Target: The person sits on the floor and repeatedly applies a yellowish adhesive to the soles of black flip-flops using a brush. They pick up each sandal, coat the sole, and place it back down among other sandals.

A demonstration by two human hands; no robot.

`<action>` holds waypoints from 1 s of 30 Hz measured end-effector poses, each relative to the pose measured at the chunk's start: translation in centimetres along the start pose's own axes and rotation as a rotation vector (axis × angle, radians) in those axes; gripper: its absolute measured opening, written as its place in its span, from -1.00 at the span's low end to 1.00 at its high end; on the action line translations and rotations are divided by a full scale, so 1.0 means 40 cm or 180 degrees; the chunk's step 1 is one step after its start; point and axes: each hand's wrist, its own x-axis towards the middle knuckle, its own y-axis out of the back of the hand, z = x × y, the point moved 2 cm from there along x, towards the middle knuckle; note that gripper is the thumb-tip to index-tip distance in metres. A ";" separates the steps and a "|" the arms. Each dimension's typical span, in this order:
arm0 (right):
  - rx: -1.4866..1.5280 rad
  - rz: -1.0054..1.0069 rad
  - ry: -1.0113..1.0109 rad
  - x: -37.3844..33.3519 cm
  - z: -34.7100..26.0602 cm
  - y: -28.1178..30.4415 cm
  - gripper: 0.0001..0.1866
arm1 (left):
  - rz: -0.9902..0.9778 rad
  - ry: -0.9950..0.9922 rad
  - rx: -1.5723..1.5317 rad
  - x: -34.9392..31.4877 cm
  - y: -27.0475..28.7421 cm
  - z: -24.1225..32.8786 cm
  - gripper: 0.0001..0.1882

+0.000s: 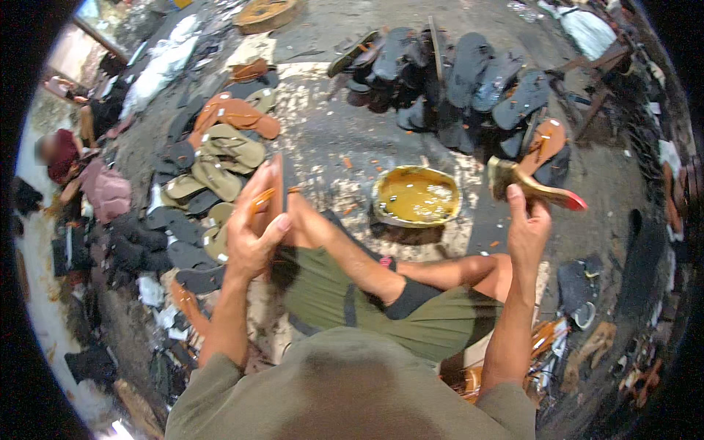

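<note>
Brush (541, 191), pinched in your right hand (528, 231) to the right of the bowl (456, 209), may drip there if its bristles (501, 178) are overloaded, while the sandal (285, 191), held edge-on by your left hand (251, 238) left of the bowl, could slip should that hold loosen.

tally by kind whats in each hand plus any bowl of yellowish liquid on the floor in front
Sandal, in the left hand: 1
Brush, in the right hand: 1
Bowl, on the floor between the hands: 1
Total: 3
</note>
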 end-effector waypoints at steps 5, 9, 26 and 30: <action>0.0861 -0.1012 0.0274 -0.194 -0.141 -0.282 -0.69 | -0.0687 0.1343 -0.4233 -0.031 -0.193 0.035 -0.36; 0.0676 -0.0954 0.0950 -0.191 -0.150 -0.359 -0.73 | -0.0547 0.1484 -0.4872 -0.085 -0.276 0.079 -0.32; -0.1320 -0.0603 0.2988 -0.187 -0.102 -0.302 -0.75 | -0.0737 0.1552 -0.5181 -0.076 -0.303 0.027 -0.23; -0.1099 -0.0951 0.0978 -0.073 0.071 -0.303 -0.69 | -0.0850 0.1996 -0.4795 -0.132 -0.275 0.038 -0.23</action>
